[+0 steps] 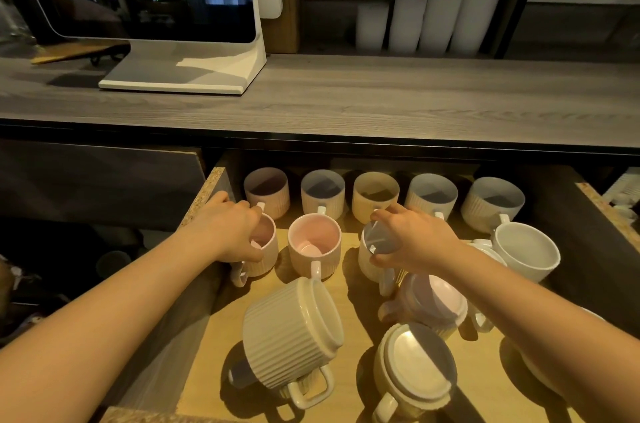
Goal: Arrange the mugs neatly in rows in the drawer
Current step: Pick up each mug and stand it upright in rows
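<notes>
1. The far row in the drawer (346,346) is done: five mugs (375,195) upright.
2. My left hand (228,232) grasps a pink mug (265,251); my right hand (412,237) grips a white mug (372,258), building the second row.
3. Left: several near mugs, one on its side (289,332), others upside down.

Ribbed mugs (375,195) upright in back row; front mugs (291,332) overturned in drawer (204,336).

2 hands (225,232) (415,239) gripping mugs (263,246) (377,249)
</notes>
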